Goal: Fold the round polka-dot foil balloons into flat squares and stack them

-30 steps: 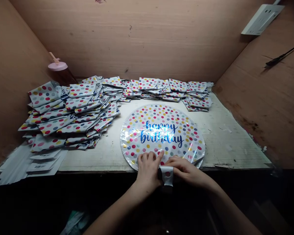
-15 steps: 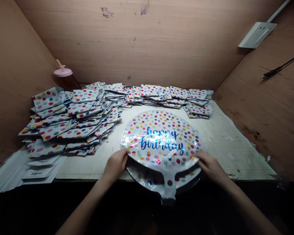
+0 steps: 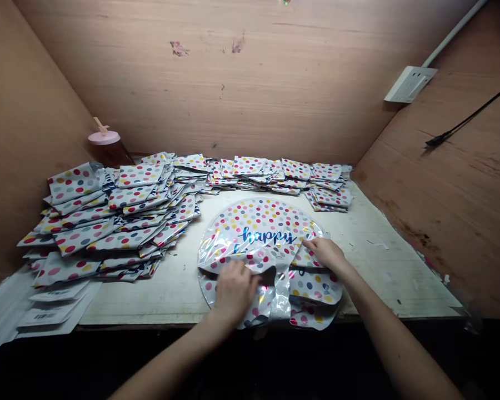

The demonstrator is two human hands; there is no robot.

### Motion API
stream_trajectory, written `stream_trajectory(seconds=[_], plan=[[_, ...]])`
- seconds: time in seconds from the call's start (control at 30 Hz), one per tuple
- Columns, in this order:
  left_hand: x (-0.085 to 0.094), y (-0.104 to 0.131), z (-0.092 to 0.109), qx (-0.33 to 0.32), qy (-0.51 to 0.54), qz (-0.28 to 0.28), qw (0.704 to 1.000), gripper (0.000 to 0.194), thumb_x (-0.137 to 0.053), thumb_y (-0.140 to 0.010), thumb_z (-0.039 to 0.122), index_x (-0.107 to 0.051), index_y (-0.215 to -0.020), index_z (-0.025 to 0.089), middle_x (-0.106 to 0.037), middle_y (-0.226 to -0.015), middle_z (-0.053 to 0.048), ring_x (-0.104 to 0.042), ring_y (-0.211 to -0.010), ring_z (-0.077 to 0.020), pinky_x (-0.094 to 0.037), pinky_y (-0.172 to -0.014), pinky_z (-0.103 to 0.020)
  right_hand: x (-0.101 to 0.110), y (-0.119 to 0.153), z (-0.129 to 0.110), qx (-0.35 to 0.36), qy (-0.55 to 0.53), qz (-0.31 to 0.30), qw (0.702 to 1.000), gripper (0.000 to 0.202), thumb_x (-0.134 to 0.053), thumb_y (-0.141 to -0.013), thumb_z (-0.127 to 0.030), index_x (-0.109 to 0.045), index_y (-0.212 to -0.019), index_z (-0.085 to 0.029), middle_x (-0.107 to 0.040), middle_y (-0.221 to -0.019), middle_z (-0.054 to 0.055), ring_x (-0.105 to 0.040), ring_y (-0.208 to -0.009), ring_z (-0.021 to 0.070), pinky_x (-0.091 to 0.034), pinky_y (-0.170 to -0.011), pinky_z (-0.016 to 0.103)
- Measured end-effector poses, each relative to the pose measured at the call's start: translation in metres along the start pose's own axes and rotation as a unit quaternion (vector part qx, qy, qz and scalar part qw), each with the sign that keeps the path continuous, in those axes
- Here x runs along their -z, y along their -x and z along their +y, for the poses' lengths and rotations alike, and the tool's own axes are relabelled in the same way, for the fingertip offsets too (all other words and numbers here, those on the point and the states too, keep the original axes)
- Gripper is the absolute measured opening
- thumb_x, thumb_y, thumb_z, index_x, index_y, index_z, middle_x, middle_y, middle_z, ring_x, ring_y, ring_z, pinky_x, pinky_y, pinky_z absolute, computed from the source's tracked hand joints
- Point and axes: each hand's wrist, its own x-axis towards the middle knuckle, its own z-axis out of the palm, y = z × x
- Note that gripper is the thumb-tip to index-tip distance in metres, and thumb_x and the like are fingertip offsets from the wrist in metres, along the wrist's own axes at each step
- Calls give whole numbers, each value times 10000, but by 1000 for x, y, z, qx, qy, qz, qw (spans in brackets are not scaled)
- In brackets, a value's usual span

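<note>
A flat, uninflated foil balloon [image 3: 250,222] with coloured dots and blue "happy" lettering lies on the worktop in front of me. Its lower part is folded up in places, so the word below "happy" is mostly covered. My right hand [image 3: 327,254] pinches a folded edge on the right side of the balloon. Lower left, my left hand [image 3: 235,289], slightly blurred, has its fingers curled on the balloon's near edge. Between the hands the silvery balloon neck [image 3: 281,294] points toward me. More dotted foil layers show beneath at the right.
Folded dotted foil packets [image 3: 104,216] are heaped at the left, and a row of similar packets [image 3: 258,172] runs along the back. White barcoded cards [image 3: 50,314] lie at the front left. A pink-lidded cup [image 3: 108,147] stands in the corner. A socket [image 3: 410,84] is on the right wall.
Both hands have moved inward and folded up the balloon's lower edge, hiding "birthday". The balloon now rests flatter on the worktop. The view has tilted up slightly.
</note>
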Motion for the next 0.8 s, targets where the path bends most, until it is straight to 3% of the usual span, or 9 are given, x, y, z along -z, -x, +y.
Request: stream_trajectory(seconds=[0.1,0.23,0.27,0.33,0.43,0.5,0.63,0.7,0.8], plan=[[-14,21,21,-220,113,-95,964,465,-562,-864,400,-504,-1317,317,-534,-1250,-103,-501,-1138,-281,-403,-964,-430,-1,3,-1,-7,6,1,1000,500,-366,-908,-553,-704,-801,-199,-700,-939,131,-642,-873,277,-396,-635,307],[-24,29,12,-362,152,-162,905,1202,-770,-518,671,-161,-1491,314,-99,-1556,-158,-166,-1359,-492,-152,-1052,-658,0,0,0,-12,-2,-9,1000,482,-381,-911,-530,-704,-780,-197,-705,-898,116,-644,-846,257,-395,-632,288],[-25,27,6,-348,164,-141,912,1246,-771,-487,690,-146,-1493,302,-78,-1559,-163,-155,-1362,-497,-145,-1053,-663,1,-2,1,-14,-7,-11,1000,475,-388,-910,-523,-703,-778,-193,-705,-891,117,-644,-837,255,-394,-628,286],[-25,17,-12,-237,179,-3,955,1087,-731,-612,647,-181,-1479,292,-130,-1549,-158,-193,-1376,-436,-173,-1077,-621,2,-6,3,-11,-20,-13,1000,460,-407,-905,-517,-698,-756,-193,-705,-872,111,-644,-811,245,-395,-622,283],[-16,-10,-49,58,155,216,962,862,-692,-735,515,-279,-1429,212,-324,-1464,-182,-278,-1355,-370,-232,-1080,-563,3,-10,4,-4,-39,-1,999,451,-410,-906,-497,-677,-695,-201,-698,-811,96,-640,-768,233,-397,-632,283],[-6,-27,-76,168,151,189,956,792,-730,-693,467,-396,-1354,185,-512,-1320,-164,-394,-1275,-371,-295,-1038,-546,4,-11,3,-2,-49,29,998,447,-384,-917,-477,-664,-703,-202,-690,-813,100,-634,-799,245,-396,-643,288],[8,-38,-117,168,226,72,957,323,-542,-822,422,-616,-1051,208,-698,-979,-56,-625,-957,-263,-458,-843,-358,7,-2,13,12,-89,71,993,496,-327,-922,-539,-640,-752,-194,-680,-792,87,-623,-799,234,-406,-624,276],[9,-34,-125,168,244,72,952,316,-431,-879,427,-626,-976,198,-714,-894,-40,-653,-845,-227,-473,-735,-296,8,6,27,40,-140,45,988,494,-376,-886,-599,-632,-779,-190,-679,-756,58,-621,-724,203,-420,-586,256],[8,-27,-122,195,224,89,951,348,-426,-893,421,-557,-1127,199,-729,-888,-37,-663,-867,-234,-463,-707,-286,4,13,46,84,-213,35,973,425,-446,-854,-586,-599,-792,-194,-669,-717,23,-600,-646,169,-428,-557,238]])
